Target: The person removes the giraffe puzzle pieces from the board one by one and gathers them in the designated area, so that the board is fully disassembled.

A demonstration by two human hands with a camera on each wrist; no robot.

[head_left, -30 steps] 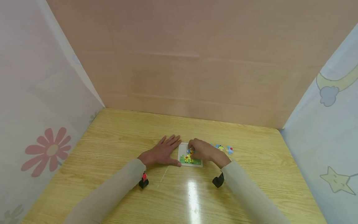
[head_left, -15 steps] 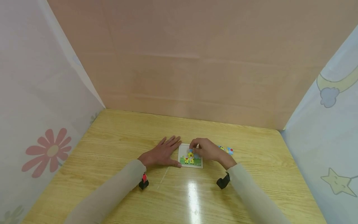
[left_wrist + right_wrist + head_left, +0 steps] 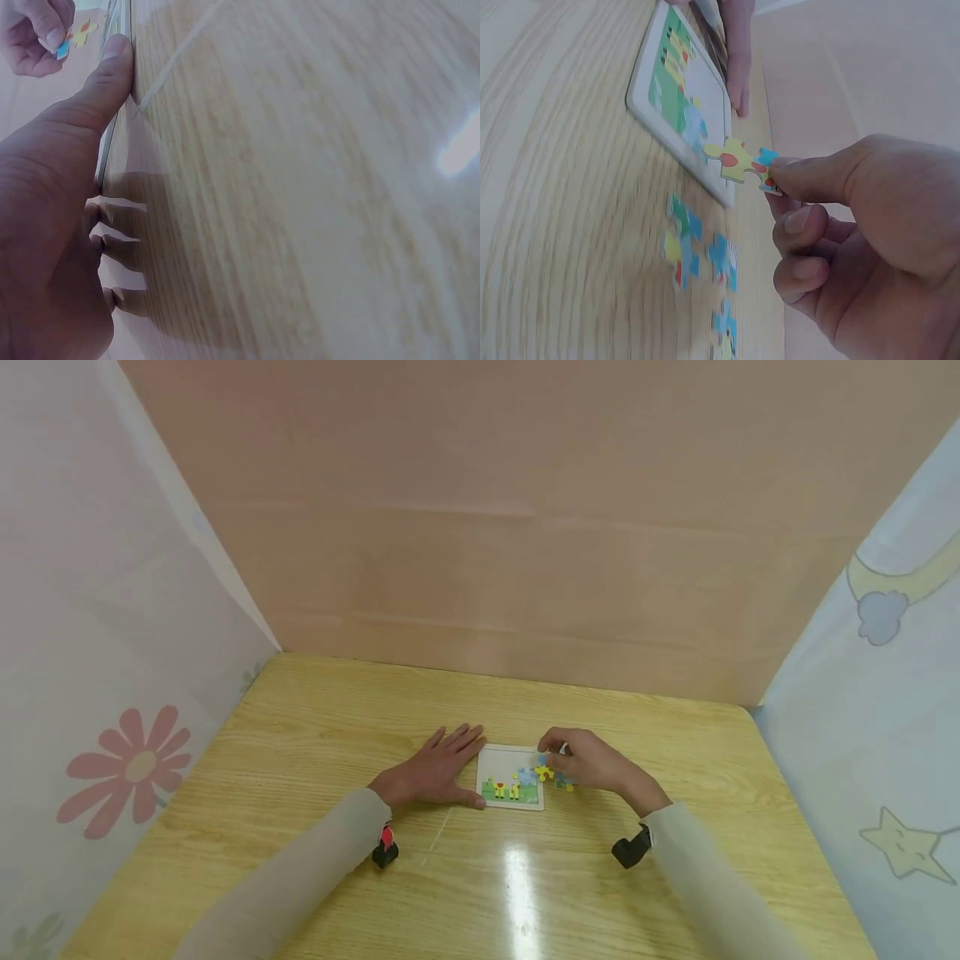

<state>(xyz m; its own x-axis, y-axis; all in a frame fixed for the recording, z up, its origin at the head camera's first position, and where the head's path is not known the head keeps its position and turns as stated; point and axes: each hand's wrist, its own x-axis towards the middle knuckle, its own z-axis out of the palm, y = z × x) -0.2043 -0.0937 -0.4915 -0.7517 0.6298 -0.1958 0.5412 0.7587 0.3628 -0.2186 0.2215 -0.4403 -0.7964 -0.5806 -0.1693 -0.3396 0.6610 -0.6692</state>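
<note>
My right hand [image 3: 592, 762] pinches a yellow, red and blue jigsaw piece [image 3: 731, 159] between thumb and fingers, held over the right edge of a white-rimmed puzzle tray [image 3: 510, 747]. In the right wrist view its other fingers curl toward the palm. Green and yellow pieces lie along the tray's near side, and a light blue piece [image 3: 694, 124] lies inside near its right end. My left hand [image 3: 438, 772] rests with spread fingers at the tray's left side. Its thumb touches the near left corner; the left wrist view shows this thumb [image 3: 112, 64] along the tray's edge.
Loose jigsaw pieces [image 3: 682, 217] lie on the wooden table [image 3: 337, 710] right of the tray, partly under my right hand in the head view. A brown panel [image 3: 450, 568] rises behind the table, with patterned cloth [image 3: 862, 735] at the sides.
My right hand has moved rightward from over the tray's middle to its right edge, carrying the pinched piece. The light blue piece in the tray is now uncovered. My left hand stays put.
</note>
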